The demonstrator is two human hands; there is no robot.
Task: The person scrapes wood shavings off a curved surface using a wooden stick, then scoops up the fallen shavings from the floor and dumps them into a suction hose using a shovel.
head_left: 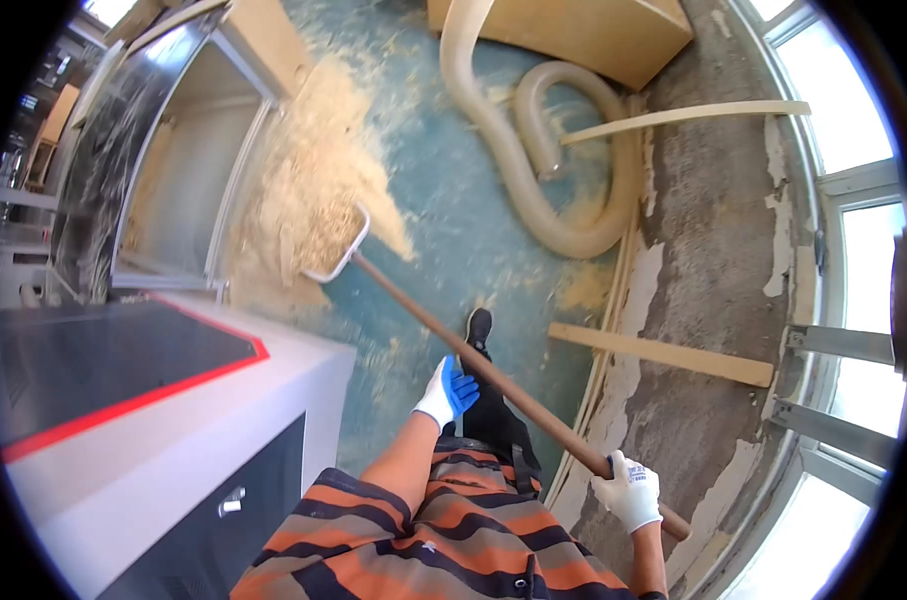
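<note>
A long wooden handle (444, 333) runs diagonally from the lower right up to a shovel (359, 240), whose pale-edged blade sits in a heap of sawdust (309, 150) on the floor. Near the handle's rear end, my right hand (630, 491), in a white glove, is wrapped round it. My left hand (450, 392), in a white glove with blue on the palm, is beside the middle of the handle, apart from it, with its fingers extended. Wood shavings (329, 235) lie on the blade.
A grey and white machine (314, 370) with a red-edged dark panel stands at the left. Behind it is an open metal-framed cabinet (189, 160). A thick hose (514, 180) curls on the floor. Boards (664, 354) lie at the right, below windows (834, 90).
</note>
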